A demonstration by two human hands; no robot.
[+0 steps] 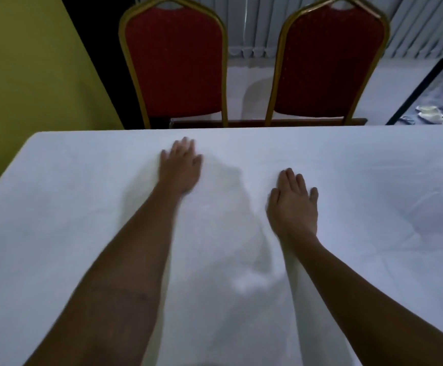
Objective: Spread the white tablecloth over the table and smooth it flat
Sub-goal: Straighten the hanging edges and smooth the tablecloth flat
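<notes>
The white tablecloth point(360, 165) covers the whole table top in the head view, from the rounded far-left corner to the right edge of the frame. My left hand point(180, 167) lies palm down on the cloth near the far edge, fingers spread. Closer to me and to the right, my right hand point(293, 204) also rests flat on the cloth with its fingers apart. Neither hand holds anything. A raised fold of cloth runs between my forearms, and shallow creases show on the right side.
Two red chairs with gold frames, one point(175, 62) on the left and one point(328, 62) on the right, stand at the table's far edge. A yellow wall point(16, 62) is at the left. Pale curtains point(268, 22) hang behind the chairs.
</notes>
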